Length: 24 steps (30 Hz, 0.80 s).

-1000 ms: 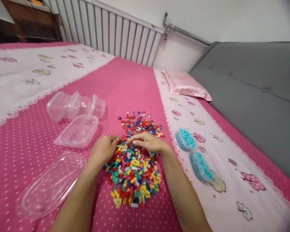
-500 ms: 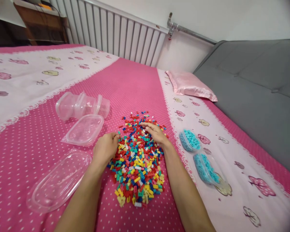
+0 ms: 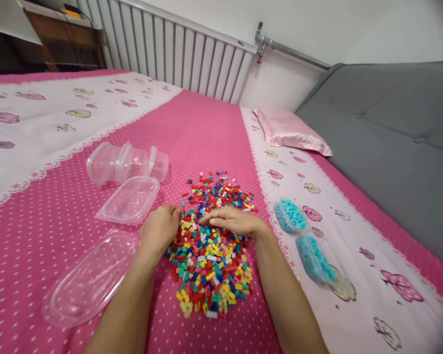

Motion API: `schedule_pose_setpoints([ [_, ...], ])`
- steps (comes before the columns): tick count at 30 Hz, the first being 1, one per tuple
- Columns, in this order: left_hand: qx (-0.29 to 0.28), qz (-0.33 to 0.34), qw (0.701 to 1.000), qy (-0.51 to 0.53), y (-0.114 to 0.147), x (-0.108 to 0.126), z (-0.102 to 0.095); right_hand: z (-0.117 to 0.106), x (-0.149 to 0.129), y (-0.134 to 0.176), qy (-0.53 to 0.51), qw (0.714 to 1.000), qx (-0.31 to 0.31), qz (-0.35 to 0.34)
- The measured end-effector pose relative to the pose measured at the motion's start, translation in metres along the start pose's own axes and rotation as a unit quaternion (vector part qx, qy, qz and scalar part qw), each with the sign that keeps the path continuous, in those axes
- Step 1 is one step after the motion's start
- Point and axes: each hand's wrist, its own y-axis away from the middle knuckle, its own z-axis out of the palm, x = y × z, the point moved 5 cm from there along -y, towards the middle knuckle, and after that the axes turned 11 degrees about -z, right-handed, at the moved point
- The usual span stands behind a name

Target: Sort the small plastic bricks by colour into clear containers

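Observation:
A spread-out pile of small building bricks (image 3: 214,265) in red, yellow, blue, green and white lies on the pink bedspread. My left hand (image 3: 160,230) rests at the pile's left edge, fingers curled closed; whatever they may hold is hidden. Over the upper middle of the pile, my right hand (image 3: 231,220) is stretched out flat, its fingers pointing left and nothing visible in its grasp. Right of the pile stand two clear tubs, a farther one (image 3: 280,216) and a nearer one (image 3: 306,258), both filled with turquoise bricks.
Left of the pile lie stacked clear plastic tubs (image 3: 105,164) on their side, a clear lid (image 3: 129,199) and a larger oval lid (image 3: 92,278). A pink pillow (image 3: 291,129) leans near the grey headboard (image 3: 387,113). A white radiator (image 3: 177,46) stands behind the bed.
My right hand has moved nearer and slightly left across the pile, turning so that its fingers point left. The left hand stays almost where it was.

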Motion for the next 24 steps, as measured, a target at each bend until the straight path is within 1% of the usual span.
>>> schedule_pose_setpoints([
  [2,0.007,-0.006,1.0,-0.008,0.0,-0.001,0.0,0.005,0.002,-0.006,0.058,0.998,-0.018,0.003],
  [4,0.01,-0.012,1.0,-0.022,-0.001,-0.002,0.001,0.005,0.007,-0.009,0.089,0.996,-0.02,0.003],
  [6,0.009,-0.015,0.999,-0.035,-0.001,-0.003,0.001,0.002,0.013,-0.009,0.098,0.995,-0.004,-0.013],
  [8,0.007,-0.016,0.999,-0.043,0.0,-0.003,0.001,-0.005,0.022,-0.009,0.095,0.995,0.028,-0.026],
  [10,0.004,-0.018,0.999,-0.048,0.0,-0.003,0.002,-0.015,0.034,-0.008,0.095,0.991,0.088,-0.027],
  [12,-0.001,-0.019,0.998,-0.051,0.0,-0.004,0.002,-0.027,0.044,-0.005,0.087,0.983,0.163,-0.024],
  [14,-0.009,-0.012,0.999,-0.052,-0.001,-0.003,0.004,-0.04,0.05,0.0,0.047,0.97,0.236,-0.027],
  [17,-0.026,0.01,0.999,-0.045,-0.002,-0.002,0.007,-0.057,0.052,0.013,-0.042,0.939,0.34,-0.022],
  [19,-0.039,0.021,0.998,-0.037,-0.003,0.0,0.009,-0.063,0.045,0.022,-0.073,0.921,0.383,-0.017],
  [20,-0.044,0.026,0.998,-0.033,-0.003,0.0,0.01,-0.062,0.039,0.024,-0.08,0.919,0.385,-0.014],
  [21,-0.048,0.03,0.998,-0.029,-0.003,0.0,0.01,-0.059,0.032,0.023,-0.086,0.923,0.375,-0.012],
  [22,-0.049,0.031,0.998,-0.023,-0.003,0.0,0.01,-0.052,0.025,0.021,-0.09,0.931,0.352,-0.012],
  [24,-0.04,0.022,0.999,-0.002,-0.002,-0.001,0.008,-0.031,0.01,0.009,-0.097,0.954,0.282,-0.017],
])
